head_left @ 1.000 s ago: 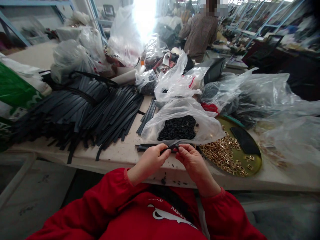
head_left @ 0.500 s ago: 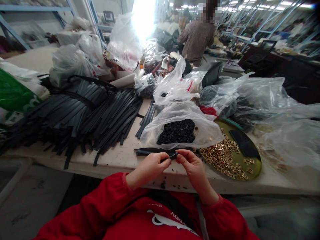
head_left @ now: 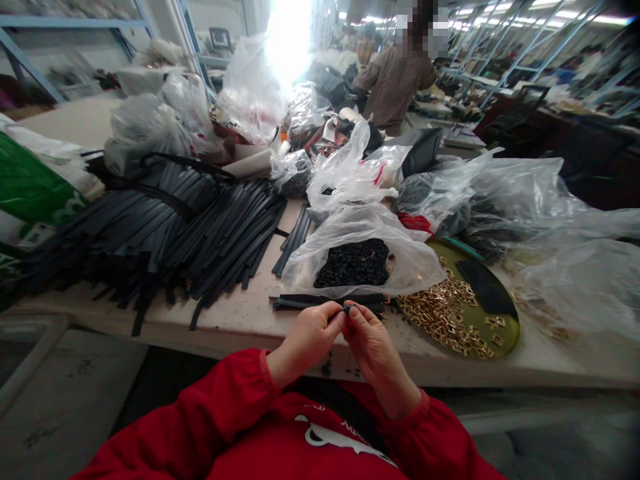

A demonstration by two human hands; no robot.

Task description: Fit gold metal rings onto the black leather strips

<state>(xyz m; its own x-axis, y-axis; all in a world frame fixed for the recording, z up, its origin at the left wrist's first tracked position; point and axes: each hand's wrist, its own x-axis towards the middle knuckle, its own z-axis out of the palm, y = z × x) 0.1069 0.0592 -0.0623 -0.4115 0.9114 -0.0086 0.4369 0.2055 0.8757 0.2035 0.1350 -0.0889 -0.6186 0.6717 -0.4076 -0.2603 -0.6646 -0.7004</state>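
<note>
My left hand point(head_left: 316, 333) and my right hand point(head_left: 369, 339) meet at the table's front edge, both closed in a pinch. Between their fingertips shows the dark end of a black strap point(head_left: 346, 309), mostly covered by the fingers. Just beyond the hands lies a small stack of black straps point(head_left: 300, 303). Behind it, an open plastic bag point(head_left: 415, 270) holds many small black pieces point(head_left: 353, 263). To the right of my hands is a round gold tray point(head_left: 509, 337) with a heap of small gold buckles point(head_left: 440, 313) and a flat black object point(head_left: 483, 283).
Large bundles of black straps point(head_left: 220, 240) cover the table's left side. Clear plastic bags point(head_left: 525, 193) crowd the right and back. A green and white sack point(head_left: 35, 180) stands far left. Beyond the table, a person in a brown top point(head_left: 395, 87) faces away.
My hands have drawn closer together, the right one shifting left and turning more upright. The strap between them is now more covered by the fingers.
</note>
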